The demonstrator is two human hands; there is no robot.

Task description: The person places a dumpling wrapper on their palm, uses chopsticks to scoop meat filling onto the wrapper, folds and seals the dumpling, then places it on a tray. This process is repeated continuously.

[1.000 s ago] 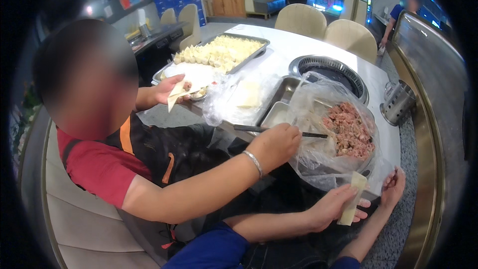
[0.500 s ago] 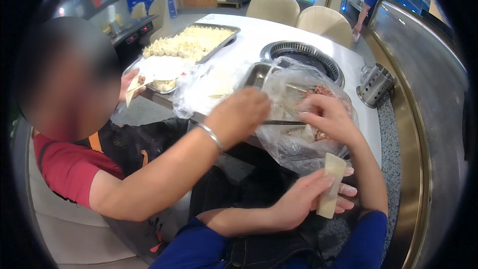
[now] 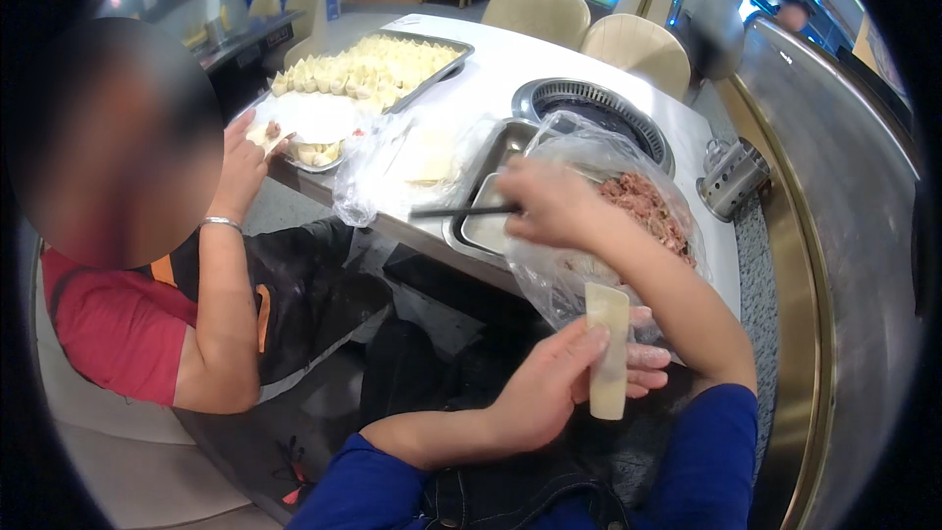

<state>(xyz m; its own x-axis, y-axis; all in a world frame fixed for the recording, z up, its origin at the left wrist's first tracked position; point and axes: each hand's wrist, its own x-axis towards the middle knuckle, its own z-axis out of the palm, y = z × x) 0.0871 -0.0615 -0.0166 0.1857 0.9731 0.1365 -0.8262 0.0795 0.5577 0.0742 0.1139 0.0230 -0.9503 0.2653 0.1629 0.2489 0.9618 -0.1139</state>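
My left hand (image 3: 545, 378) is low in front of me, thumb pressing a pale, folded dough wrapper (image 3: 609, 358) against its floury fingers. My right hand (image 3: 557, 204) is closed around dark chopsticks (image 3: 461, 212), whose length points left over the table edge and a metal tray (image 3: 461, 236). Just right of that hand, an open clear plastic bag (image 3: 549, 280) holds pinkish minced meat filling (image 3: 648, 211). At the left, a co-worker's hand (image 3: 240, 167) holds another wrapper (image 3: 263, 134) with a bit of filling on it.
A large tray (image 3: 469, 47) of folded dumplings stands at the table's far left, with a smaller tray of them nearer. Stacked wrappers (image 3: 432, 157) lie in plastic. A round grill (image 3: 589, 88) is set into the white table (image 3: 491, 54); a perforated metal holder (image 3: 736, 182) stands at its right.
The co-worker's arm has drawn back left from the bag to the wrapper. My right hand has moved left and up, now gripping the chopsticks. My left hand has shifted slightly left.
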